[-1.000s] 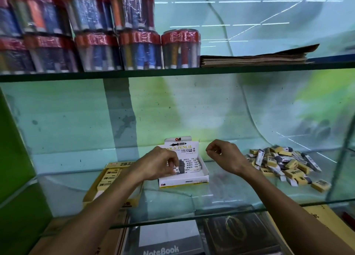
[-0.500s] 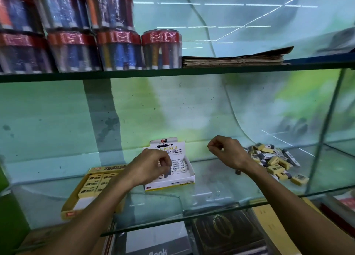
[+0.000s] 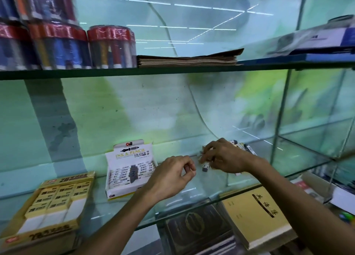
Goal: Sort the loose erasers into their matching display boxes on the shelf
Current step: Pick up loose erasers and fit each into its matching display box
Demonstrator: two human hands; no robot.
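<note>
My right hand [image 3: 224,156] lies over the pile of loose erasers [image 3: 243,146] on the glass shelf and hides most of it. Its fingers pinch a grey-and-white eraser [image 3: 206,166] at the pile's left edge. My left hand [image 3: 172,176] hovers just left of it with its fingers curled, and I see nothing in it. To the left stands the white "Ink & Pencil Eraser" display box [image 3: 115,192], which holds rows of grey-and-white erasers. The yellow 2B eraser box [image 3: 11,227] lies at the far left, partly filled with yellow-sleeved erasers.
The glass shelf [image 3: 201,199] has a front edge just below my wrists. An upper shelf carries red-capped pen tubs [image 3: 111,47] and a stack of brown paper [image 3: 188,59]. A glass divider [image 3: 282,112] stands on the right. Notebooks [image 3: 255,216] lie on the level below.
My right hand dropped from mid-air onto the eraser pile and took hold of an eraser. My left hand left the white box and moved right. The camera view swung to the right.
</note>
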